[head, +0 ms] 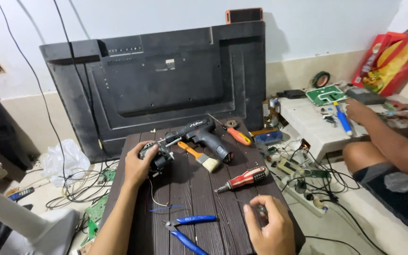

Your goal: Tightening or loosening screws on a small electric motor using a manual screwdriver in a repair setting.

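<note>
My left hand [140, 163] grips a small black motor part [159, 158] on the dark slatted table [204, 203]; fingers wrapped tight. My right hand [272, 226] pinches a thin tool [256, 206], fingers closed; blue-handled pliers [187, 231] lie between my arms, a red screwdriver [244, 178] just beyond.

Bare forearms, sleeveless, ringless hands [140, 165]

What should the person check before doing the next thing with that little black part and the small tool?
1. Left hand grips the black part firmly: ok.
2. Right hand has the thin tool pinched: ok, though its tip is too small to tell.
3. Loose wire from the part is free of the blue pliers: cannot tell.
4. Red screwdriver lies flat on the table, within reach: ok.
5. Drill and brush lie beside the part: ok.
</note>
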